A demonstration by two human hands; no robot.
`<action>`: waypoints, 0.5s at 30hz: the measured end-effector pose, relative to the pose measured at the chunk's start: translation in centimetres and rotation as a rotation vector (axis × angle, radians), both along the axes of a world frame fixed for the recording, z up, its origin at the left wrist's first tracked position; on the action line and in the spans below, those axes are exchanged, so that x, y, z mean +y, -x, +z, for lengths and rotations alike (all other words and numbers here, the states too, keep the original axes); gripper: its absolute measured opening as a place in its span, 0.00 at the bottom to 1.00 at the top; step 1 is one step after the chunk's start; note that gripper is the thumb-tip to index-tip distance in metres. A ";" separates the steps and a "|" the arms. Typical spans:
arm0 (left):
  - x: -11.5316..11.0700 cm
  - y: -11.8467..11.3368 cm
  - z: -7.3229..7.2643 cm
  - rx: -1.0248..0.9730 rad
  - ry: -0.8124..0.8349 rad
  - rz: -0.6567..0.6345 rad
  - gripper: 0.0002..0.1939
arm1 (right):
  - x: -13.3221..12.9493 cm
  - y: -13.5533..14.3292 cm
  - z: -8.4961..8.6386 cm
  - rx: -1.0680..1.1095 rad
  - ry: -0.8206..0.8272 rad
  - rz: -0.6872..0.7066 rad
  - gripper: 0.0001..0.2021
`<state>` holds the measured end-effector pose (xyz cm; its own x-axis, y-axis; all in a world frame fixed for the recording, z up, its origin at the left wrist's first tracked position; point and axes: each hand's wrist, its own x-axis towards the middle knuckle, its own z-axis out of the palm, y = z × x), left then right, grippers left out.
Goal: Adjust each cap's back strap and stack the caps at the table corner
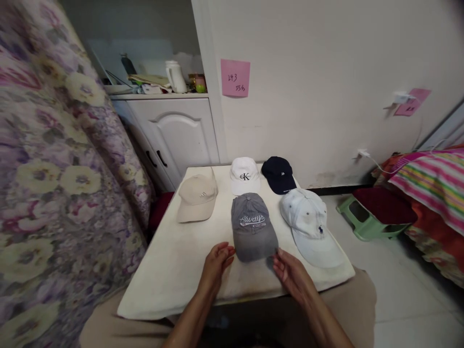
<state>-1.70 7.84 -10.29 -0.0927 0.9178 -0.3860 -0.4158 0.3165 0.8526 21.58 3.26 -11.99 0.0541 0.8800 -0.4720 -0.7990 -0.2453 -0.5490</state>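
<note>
A grey baseball cap (253, 241) with white "Always" lettering lies in the middle of the cloth-covered table, its brim toward me. At the brim's left edge, the curled fingers of my left hand (214, 266) are closed on the rim. My right hand (292, 275) pinches the brim's right corner between thumb and fingers. Just right of the grey cap rests a pale blue cap (308, 217) with a small dark emblem. Behind are a white cap (245, 171) marked "CK" and a navy cap (277, 171). A beige cap (197, 198) sits at the left.
The table (170, 275) with its cream cover stands against the wall, over my knees. A flowered curtain (65, 193) hangs at the left, beside a white cabinet (177, 130) with a white jug (176, 77) on it. On the right are a green stool (366, 220) and a striped bedspread (435, 179).
</note>
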 end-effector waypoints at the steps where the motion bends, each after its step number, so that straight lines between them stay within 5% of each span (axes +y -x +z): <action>1: 0.0 0.1 -0.1 0.000 -0.005 -0.001 0.14 | 0.5 0.3 0.0 0.044 0.003 0.005 0.13; 8: -0.4 0.0 -0.2 -0.042 -0.004 0.003 0.15 | 2.2 2.0 -0.4 0.144 -0.019 0.056 0.19; 15: 0.5 -0.4 2.6 -0.224 0.045 -0.059 0.14 | -2.2 1.6 -0.1 0.094 -0.164 0.212 0.21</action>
